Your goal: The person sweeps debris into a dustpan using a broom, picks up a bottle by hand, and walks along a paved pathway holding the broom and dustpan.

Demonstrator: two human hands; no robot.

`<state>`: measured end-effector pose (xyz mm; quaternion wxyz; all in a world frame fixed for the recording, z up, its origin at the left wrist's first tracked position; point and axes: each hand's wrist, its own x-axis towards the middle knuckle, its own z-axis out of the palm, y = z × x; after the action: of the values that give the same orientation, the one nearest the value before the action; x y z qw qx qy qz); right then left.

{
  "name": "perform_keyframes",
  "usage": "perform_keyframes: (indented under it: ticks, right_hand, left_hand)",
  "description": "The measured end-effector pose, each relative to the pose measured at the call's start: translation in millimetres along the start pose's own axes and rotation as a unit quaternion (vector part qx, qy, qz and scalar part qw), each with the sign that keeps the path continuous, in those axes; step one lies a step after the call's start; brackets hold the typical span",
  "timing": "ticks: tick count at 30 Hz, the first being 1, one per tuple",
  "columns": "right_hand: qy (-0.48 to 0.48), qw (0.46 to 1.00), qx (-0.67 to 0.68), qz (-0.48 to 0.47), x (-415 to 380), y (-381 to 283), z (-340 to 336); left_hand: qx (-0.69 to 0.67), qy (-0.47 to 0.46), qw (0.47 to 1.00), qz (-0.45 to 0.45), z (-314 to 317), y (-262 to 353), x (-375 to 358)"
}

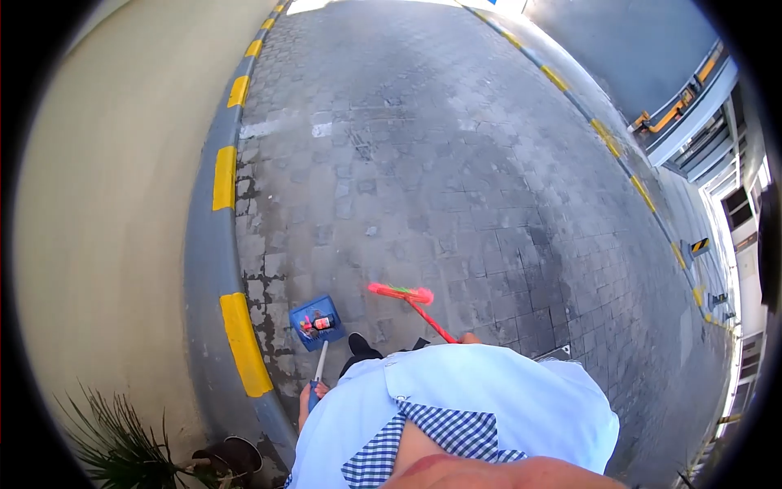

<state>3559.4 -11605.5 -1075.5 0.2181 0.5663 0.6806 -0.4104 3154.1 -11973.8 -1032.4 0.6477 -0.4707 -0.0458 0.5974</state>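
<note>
My left hand [308,399] is closed around the handle of a long-handled blue dustpan [329,335], low at my left side. Inside the pan lies some litter [318,323], including a dark bottle-like item with a red and white label and pinkish bits. My right hand [470,337], partly hidden by my light blue top, grips the red stick of a broom [401,292]. Its red bristle head, with some green in it, is over the paving ahead of me, to the right of the dustpan and apart from it.
Grey block paving [391,196] stretches forward. On the left, a kerb painted grey and yellow [244,346] runs along a beige wall [122,220]; a spiky plant [122,444] and a brown pot [232,458] stand below. Another striped kerb [604,137] borders the right.
</note>
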Motion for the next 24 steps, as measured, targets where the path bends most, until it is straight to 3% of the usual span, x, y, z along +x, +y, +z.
perform_keyframes:
  ticks: [1, 2, 3, 4, 6, 7, 8, 12, 15, 17, 18, 20, 21, 23, 24]
  right_hand:
    - [0.021, 1.000, -0.009, 0.007, 30, 7, 8]
    - [0.043, 0.999, -0.018, 0.017, 36, -6, -5]
    - [0.049, 0.998, -0.004, 0.025, 45, -17, -11]
    - [0.043, 0.998, 0.023, 0.038, 38, -41, -27]
    - [0.041, 0.995, 0.068, 0.061, 40, -75, -50]
    - [0.043, 0.993, 0.087, 0.064, 41, -89, -61]
    - [0.045, 0.991, 0.106, 0.069, 44, -104, -73]
    - [0.094, 0.981, 0.124, 0.114, 78, -145, -118]
    - [0.098, 0.978, 0.158, 0.096, 126, -159, -165]
    - [0.079, 0.984, 0.138, 0.079, 179, -146, -190]
    - [0.076, 0.983, 0.144, 0.085, 195, -144, -200]
    - [0.080, 0.973, 0.192, 0.101, 239, -159, -258]
    - [0.075, 0.971, 0.201, 0.105, 253, -168, -279]
    - [0.074, 0.963, 0.218, 0.138, 282, -178, -336]
    - [0.076, 0.961, 0.223, 0.143, 300, -182, -367]
  left_hand:
    - [0.005, 0.004, 1.000, -0.008, 24, 8, 10]
    - [0.182, 0.063, 0.977, 0.089, 50, 13, 20]
    - [0.360, 0.118, 0.907, 0.183, 79, 22, 29]
    - [0.523, 0.161, 0.792, 0.269, 108, 31, 40]
    - [0.527, 0.178, 0.791, 0.256, 170, 51, 66]
    - [0.334, 0.124, 0.932, 0.069, 195, 75, 83]
    - [0.102, 0.070, 0.985, -0.122, 216, 95, 101]
    - [0.084, 0.133, 0.982, -0.105, 324, 105, 172]
    - [0.099, 0.131, 0.979, -0.118, 388, 125, 239]
    - [0.118, 0.119, 0.976, -0.142, 436, 123, 291]
    - [0.078, 0.159, 0.976, -0.126, 461, 117, 310]
    - [0.199, 0.066, 0.968, -0.135, 498, 117, 359]
    - [0.203, 0.078, 0.967, -0.134, 518, 120, 379]
    - [0.366, 0.125, 0.922, -0.007, 560, 112, 423]
    - [0.369, 0.129, 0.920, -0.013, 584, 107, 452]
